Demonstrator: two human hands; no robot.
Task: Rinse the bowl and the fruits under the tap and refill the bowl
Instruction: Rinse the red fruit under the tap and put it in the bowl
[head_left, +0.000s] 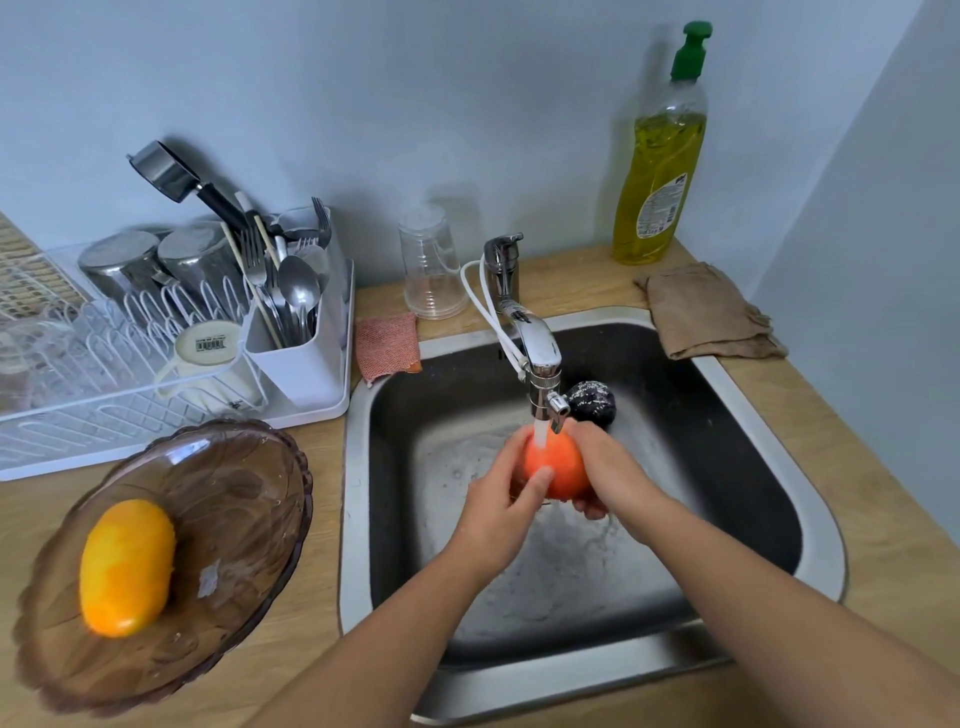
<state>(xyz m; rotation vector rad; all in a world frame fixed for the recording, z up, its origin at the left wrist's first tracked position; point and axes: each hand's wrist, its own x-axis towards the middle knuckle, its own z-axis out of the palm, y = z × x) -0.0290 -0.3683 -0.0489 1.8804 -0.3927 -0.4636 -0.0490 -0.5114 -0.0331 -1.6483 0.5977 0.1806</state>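
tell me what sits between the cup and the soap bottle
The tap stands between the cup and the soap bottle, as the head view shows.

No text is legible. Barcode sticker (210, 344) on upturned cream ceramic mug (205, 382), 9 o'clock: digits unreadable. Printed label (658, 207) on tall yellow dish-soap bottle (657, 150), 1 o'clock: blurred. Pale sticker (209, 579) in brown glass bowl (239, 493), 7 o'clock: unreadable.

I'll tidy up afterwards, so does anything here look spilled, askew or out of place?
Nothing spilled or damaged. A dark scrubber lies in the sink near the tap, and the pink scouring cloth and the brown rag overlap the sink's rim.
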